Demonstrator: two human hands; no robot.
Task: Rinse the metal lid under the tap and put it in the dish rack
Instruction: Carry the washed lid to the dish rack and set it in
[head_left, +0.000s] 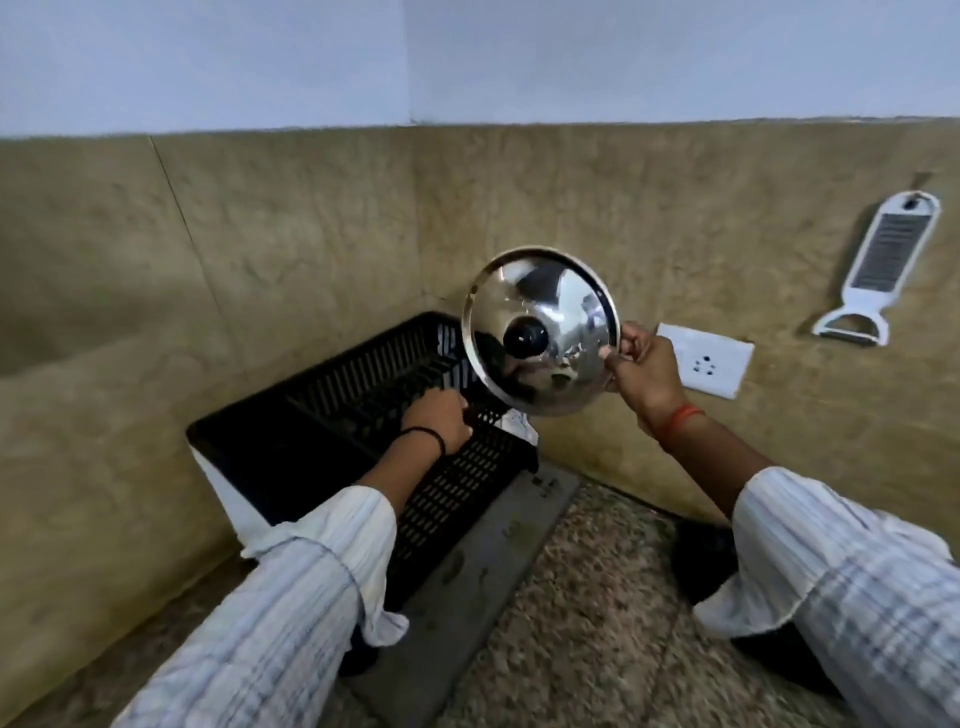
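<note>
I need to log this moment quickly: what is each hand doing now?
Left hand: resting on the black dish rack; grip cannot be told.
Right hand: closed on the rim of the metal lid, held up.

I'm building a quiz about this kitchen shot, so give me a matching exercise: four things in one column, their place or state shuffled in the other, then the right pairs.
Things:
1. metal lid
2. dish rack
3. grater
4. wall socket

Places or states:
A. hanging on the wall, far right
B. held up by its rim in the right hand
C. set into the wall behind the right hand
D. standing in the counter corner, the left hand reaching into it

Pairs: 1-B, 2-D, 3-A, 4-C
</note>
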